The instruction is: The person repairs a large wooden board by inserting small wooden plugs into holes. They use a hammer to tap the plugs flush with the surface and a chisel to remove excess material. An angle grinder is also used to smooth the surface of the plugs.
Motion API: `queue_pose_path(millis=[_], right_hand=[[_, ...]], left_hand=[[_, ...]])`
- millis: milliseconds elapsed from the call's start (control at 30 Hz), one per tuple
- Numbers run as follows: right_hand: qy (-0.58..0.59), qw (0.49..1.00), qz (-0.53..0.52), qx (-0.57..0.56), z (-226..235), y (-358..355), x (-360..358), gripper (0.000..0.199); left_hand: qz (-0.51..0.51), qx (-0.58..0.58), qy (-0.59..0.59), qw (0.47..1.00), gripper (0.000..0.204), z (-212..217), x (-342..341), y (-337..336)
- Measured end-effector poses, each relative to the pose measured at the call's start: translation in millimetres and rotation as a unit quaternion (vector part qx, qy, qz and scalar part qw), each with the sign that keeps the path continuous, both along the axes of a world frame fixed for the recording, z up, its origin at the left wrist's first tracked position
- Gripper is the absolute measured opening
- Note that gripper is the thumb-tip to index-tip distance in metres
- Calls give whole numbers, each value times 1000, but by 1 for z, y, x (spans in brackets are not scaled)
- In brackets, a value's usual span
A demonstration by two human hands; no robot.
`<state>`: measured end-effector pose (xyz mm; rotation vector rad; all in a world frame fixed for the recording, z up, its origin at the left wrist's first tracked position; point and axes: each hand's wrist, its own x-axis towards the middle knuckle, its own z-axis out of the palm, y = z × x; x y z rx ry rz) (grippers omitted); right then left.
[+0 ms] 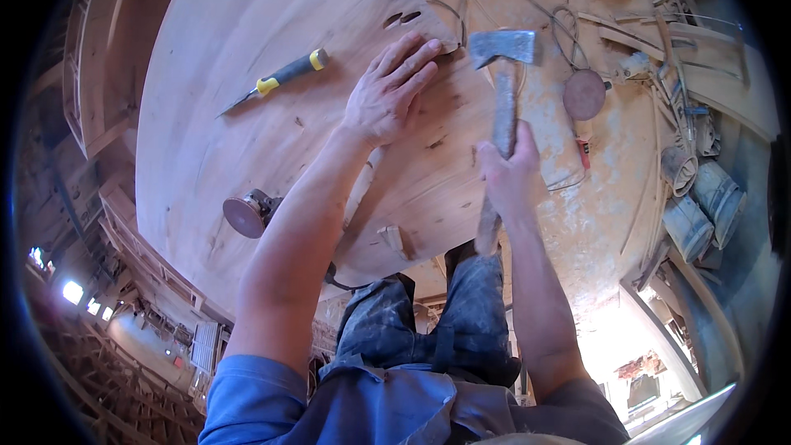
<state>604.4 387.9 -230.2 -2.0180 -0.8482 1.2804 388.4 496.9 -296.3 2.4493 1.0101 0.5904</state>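
The hatchet (504,47) is gripped by its handle in the right hand (511,171), its head near the right edge of the wooden slab (206,128). The left hand (394,91) lies flat on the slab, holding nothing, close to that edge; a glancing swing could strike it.

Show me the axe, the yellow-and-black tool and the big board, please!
Axe (505,103): head view, on its handle.
Yellow-and-black tool (288,73): head view, on its handle's dark part.
Board (264,144): head view, on its bare top.
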Motion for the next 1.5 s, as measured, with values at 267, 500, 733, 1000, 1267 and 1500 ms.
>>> queue_pose_path(millis=[267, 500, 733, 1000, 1267, 1500], right_hand=[[228, 967, -112, -9, 25, 21, 31, 27], [-100, 991, 19, -86, 25, 38, -21, 25], [-144, 986, 64, -56, -1, 24, -15, 28], [-104, 993, 13, -50, 5, 27, -24, 28], [-171, 984, 55, -11, -1, 7, -16, 43], [-181, 964, 196, -18, 3, 2, 3, 43]], left_hand=[[28, 26, 3, 999, 53, -5, -9, -12], [50, 7, -10, 999, 51, 6, -9, -11], [69, 4, -15, 997, 49, 2, -9, -12], [93, 21, -17, 995, 42, 2, -12, -10], [98, 31, -49, 993, 37, 1, -9, -8], [137, 44, -89, 986, 26, -7, -12, -13]])
